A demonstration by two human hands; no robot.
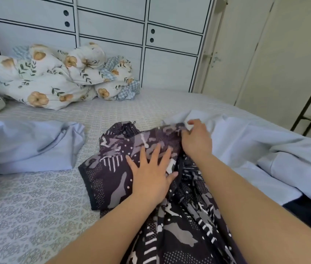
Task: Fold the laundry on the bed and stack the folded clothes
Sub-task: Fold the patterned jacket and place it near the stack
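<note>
Dark patterned fabric, one garment (151, 187), lies spread at the near middle of the bed (27, 206) and is the landmark for this head view. On it, the left hand (151, 176) presses flat with fingers straight and spread; at its far right edge, the right hand (196, 140) pinches a fold with curled fingers. Folding appears barely begun (no finished stack is visible). One pale blue garment (27, 145) lies left of it, loosely bundled; one pale blue heap (255, 149) lies right, unfolded. One floral duvet (55, 77) sits beyond, far left.
</note>
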